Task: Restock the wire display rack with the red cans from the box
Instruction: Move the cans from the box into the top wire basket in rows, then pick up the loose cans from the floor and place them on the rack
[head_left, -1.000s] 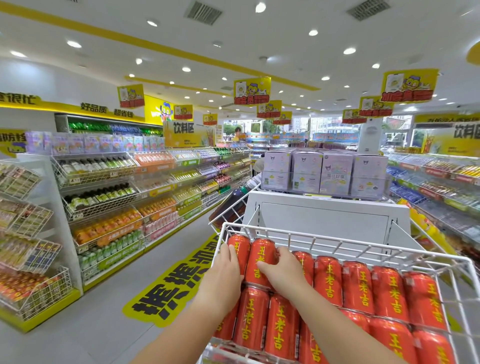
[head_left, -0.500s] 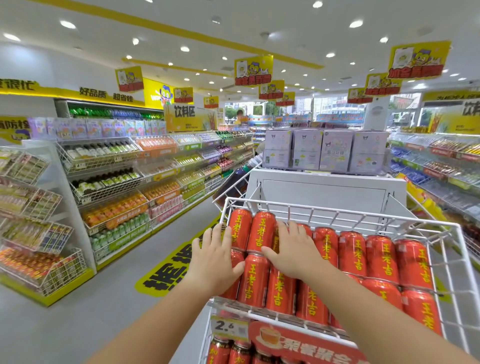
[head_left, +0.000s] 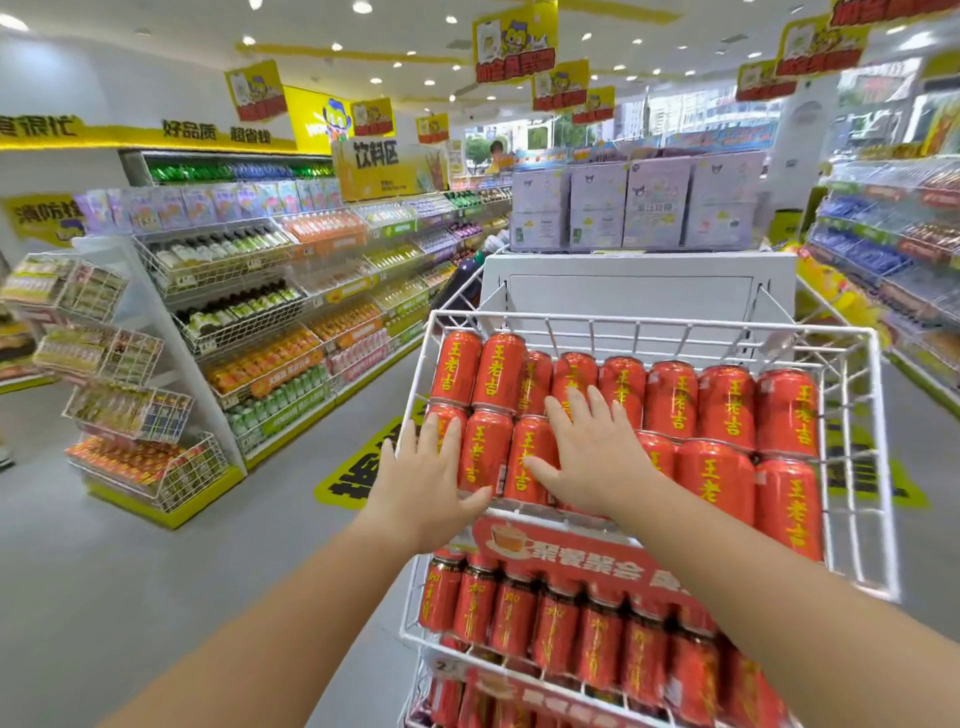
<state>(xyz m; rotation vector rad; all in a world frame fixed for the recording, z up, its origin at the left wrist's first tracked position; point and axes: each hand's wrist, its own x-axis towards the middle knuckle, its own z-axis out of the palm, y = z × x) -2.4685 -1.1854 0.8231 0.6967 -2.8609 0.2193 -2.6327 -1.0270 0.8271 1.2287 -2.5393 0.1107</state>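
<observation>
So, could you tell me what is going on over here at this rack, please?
A person is stocking the white wire rack with red cans. Both hands lie flat, fingers spread, on the front row in the top basket: the left hand at the left end, the right hand nearer the middle. That basket looks full, two rows deep. Below, behind a red sign, more cans fill the next tier. No box is in view.

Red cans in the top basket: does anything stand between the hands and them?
Nothing visible does. The left hand and the right hand lie flat directly on the red cans in the top wire basket.
</observation>
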